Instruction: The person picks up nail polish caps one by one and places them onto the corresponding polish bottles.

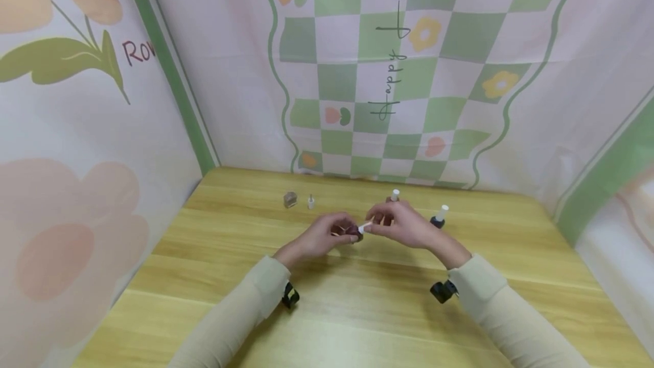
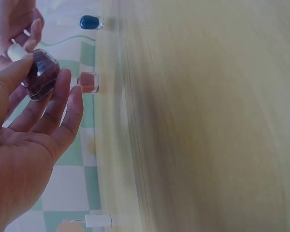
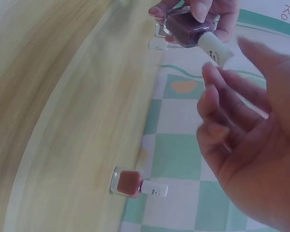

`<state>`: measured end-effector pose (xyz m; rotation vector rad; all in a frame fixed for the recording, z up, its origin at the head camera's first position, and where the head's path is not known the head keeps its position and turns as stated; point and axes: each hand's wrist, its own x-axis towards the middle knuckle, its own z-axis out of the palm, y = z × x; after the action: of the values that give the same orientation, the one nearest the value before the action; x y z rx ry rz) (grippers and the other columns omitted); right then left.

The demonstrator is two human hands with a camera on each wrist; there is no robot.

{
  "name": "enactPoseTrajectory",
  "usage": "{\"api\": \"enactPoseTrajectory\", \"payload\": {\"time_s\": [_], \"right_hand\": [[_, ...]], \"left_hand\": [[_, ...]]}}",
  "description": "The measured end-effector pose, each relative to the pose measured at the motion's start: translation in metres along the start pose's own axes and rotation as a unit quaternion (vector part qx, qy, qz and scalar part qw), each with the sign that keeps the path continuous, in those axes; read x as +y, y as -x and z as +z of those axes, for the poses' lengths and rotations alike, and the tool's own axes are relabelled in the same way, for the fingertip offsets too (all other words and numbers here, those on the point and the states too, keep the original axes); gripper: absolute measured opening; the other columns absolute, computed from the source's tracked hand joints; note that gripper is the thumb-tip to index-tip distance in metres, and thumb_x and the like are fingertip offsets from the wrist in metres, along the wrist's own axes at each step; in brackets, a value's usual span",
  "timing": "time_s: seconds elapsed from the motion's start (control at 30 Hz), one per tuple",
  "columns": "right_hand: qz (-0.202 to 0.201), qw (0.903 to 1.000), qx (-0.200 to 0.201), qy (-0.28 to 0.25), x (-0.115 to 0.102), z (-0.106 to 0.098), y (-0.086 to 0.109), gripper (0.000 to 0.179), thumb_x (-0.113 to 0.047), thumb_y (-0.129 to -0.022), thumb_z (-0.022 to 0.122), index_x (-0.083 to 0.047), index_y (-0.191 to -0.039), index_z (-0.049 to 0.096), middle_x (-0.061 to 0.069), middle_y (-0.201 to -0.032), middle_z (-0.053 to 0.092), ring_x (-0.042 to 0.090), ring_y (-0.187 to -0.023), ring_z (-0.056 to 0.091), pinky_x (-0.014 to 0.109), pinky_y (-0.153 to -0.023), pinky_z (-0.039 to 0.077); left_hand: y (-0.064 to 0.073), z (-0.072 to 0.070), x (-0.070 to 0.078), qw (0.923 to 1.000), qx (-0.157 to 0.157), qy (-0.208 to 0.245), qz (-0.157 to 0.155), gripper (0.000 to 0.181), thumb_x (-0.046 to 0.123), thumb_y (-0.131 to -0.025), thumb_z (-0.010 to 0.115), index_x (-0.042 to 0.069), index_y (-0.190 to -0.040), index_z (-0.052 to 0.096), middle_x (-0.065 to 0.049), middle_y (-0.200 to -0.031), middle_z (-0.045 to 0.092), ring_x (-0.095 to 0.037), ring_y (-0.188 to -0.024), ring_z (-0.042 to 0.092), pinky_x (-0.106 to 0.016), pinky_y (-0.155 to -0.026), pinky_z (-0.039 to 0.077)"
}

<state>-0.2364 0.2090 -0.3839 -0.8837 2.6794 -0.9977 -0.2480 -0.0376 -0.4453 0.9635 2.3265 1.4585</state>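
My left hand (image 1: 324, 234) holds a nail polish bottle (image 2: 43, 75) of dark purple-brown polish between thumb and fingers, tilted above the table. Its white cap (image 3: 215, 49) is on the neck and points toward my right hand (image 1: 401, 223). In the right wrist view, the right thumb and fingertips are spread around the cap's outer end, a gap showing beside the cap; the thumb is blurred. A reddish-brown nail polish bottle (image 3: 128, 182) with a white cap stands just beyond the right hand. In the head view, that hand partly hides it.
A dark blue nail polish bottle (image 1: 437, 221) with a white cap stands to the right. Farther left are an uncapped glass bottle (image 1: 290, 200) and a white brush cap (image 1: 310, 203) standing brush up. A patterned curtain (image 1: 337, 84) hangs behind the wooden table (image 1: 357, 311).
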Motion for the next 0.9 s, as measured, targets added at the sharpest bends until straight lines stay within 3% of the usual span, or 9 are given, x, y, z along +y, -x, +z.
{"api": "enactPoseTrajectory", "payload": {"time_s": [0.1, 0.2, 0.27, 0.4, 0.47, 0.63, 0.7, 0.9], "right_hand": [[-0.008, 0.9999, -0.012, -0.007, 0.0006, 0.0004, 0.0011, 0.02, -0.024, -0.097, 0.073, -0.013, -0.114, 0.072, -0.004, -0.092, 0.066, 0.017, -0.08, 0.063, 0.031, -0.062, 0.053], [-0.012, 0.9998, -0.014, -0.004, 0.0007, 0.0003, 0.0002, 0.011, -0.022, -0.097, 0.072, -0.015, -0.106, 0.074, -0.004, -0.088, 0.068, 0.015, -0.078, 0.061, 0.03, -0.063, 0.051], [-0.012, 0.9998, -0.013, 0.002, 0.0004, 0.0001, -0.0011, 0.009, -0.024, -0.1, 0.07, -0.016, -0.098, 0.075, -0.002, -0.083, 0.069, 0.014, -0.072, 0.058, 0.029, -0.061, 0.049], [-0.002, 0.9998, -0.011, 0.019, 0.0008, 0.0005, -0.0019, 0.023, -0.029, -0.103, 0.063, -0.019, -0.085, 0.074, 0.0, -0.072, 0.067, 0.012, -0.057, 0.05, 0.028, -0.055, 0.045], [0.003, 0.9998, -0.01, 0.019, 0.0015, 0.0008, -0.0016, 0.024, -0.031, -0.104, 0.063, -0.018, -0.087, 0.074, 0.002, -0.073, 0.068, 0.011, -0.056, 0.052, 0.028, -0.055, 0.047], [0.003, 0.9999, -0.011, -0.003, 0.0016, 0.0008, 0.0011, 0.028, -0.033, -0.098, 0.072, -0.01, -0.115, 0.072, 0.0, -0.091, 0.068, 0.014, -0.076, 0.063, 0.031, -0.064, 0.054], [-0.002, 0.9998, -0.015, -0.009, 0.001, 0.0005, 0.0017, 0.031, -0.03, -0.096, 0.074, -0.01, -0.12, 0.07, -0.002, -0.095, 0.067, 0.016, -0.082, 0.064, 0.032, -0.066, 0.055], [-0.015, 0.9997, -0.017, -0.012, 0.0003, 0.0001, 0.0007, 0.011, -0.024, -0.098, 0.072, -0.015, -0.105, 0.073, -0.003, -0.089, 0.068, 0.016, -0.081, 0.063, 0.031, -0.067, 0.053]], "left_hand": [[0.0003, 0.0003, 0.0006, 1.0, 0.002, 0.004, -0.005, 0.018, 0.015, -0.098, 0.07, 0.013, -0.116, 0.068, 0.004, -0.106, 0.071, -0.009, -0.099, 0.066, -0.026, -0.093, 0.054], [0.0001, 0.0007, 0.0016, 1.0, 0.002, 0.006, -0.004, 0.018, 0.016, -0.098, 0.07, 0.015, -0.116, 0.069, 0.005, -0.107, 0.071, -0.009, -0.1, 0.066, -0.027, -0.094, 0.054], [-0.0001, 0.0011, 0.002, 1.0, 0.001, 0.004, -0.003, 0.018, 0.017, -0.098, 0.07, 0.016, -0.117, 0.069, 0.005, -0.107, 0.071, -0.009, -0.1, 0.066, -0.026, -0.094, 0.054], [-0.0002, 0.0021, 0.0026, 1.0, -0.001, 0.0, -0.002, 0.019, 0.018, -0.099, 0.07, 0.016, -0.118, 0.068, 0.005, -0.109, 0.07, -0.008, -0.102, 0.065, -0.026, -0.095, 0.053], [-0.0004, 0.0021, 0.0028, 1.0, -0.002, -0.001, -0.004, 0.02, 0.017, -0.098, 0.07, 0.016, -0.118, 0.068, 0.005, -0.109, 0.07, -0.008, -0.102, 0.065, -0.025, -0.095, 0.053], [-0.0006, 0.0021, 0.0021, 0.9999, 0.001, 0.001, -0.015, 0.019, 0.016, -0.098, 0.071, 0.015, -0.116, 0.068, 0.005, -0.108, 0.069, -0.008, -0.1, 0.065, -0.025, -0.093, 0.054], [-0.0007, 0.0021, 0.0017, 0.9999, 0.001, 0.002, -0.017, 0.018, 0.016, -0.098, 0.071, 0.015, -0.115, 0.068, 0.005, -0.107, 0.069, -0.008, -0.1, 0.065, -0.026, -0.093, 0.054], [-0.0019, 0.0021, 0.0012, 0.9999, 0.001, 0.006, -0.011, 0.017, 0.017, -0.098, 0.071, 0.016, -0.115, 0.068, 0.005, -0.107, 0.07, -0.009, -0.099, 0.066, -0.026, -0.093, 0.054]]}}
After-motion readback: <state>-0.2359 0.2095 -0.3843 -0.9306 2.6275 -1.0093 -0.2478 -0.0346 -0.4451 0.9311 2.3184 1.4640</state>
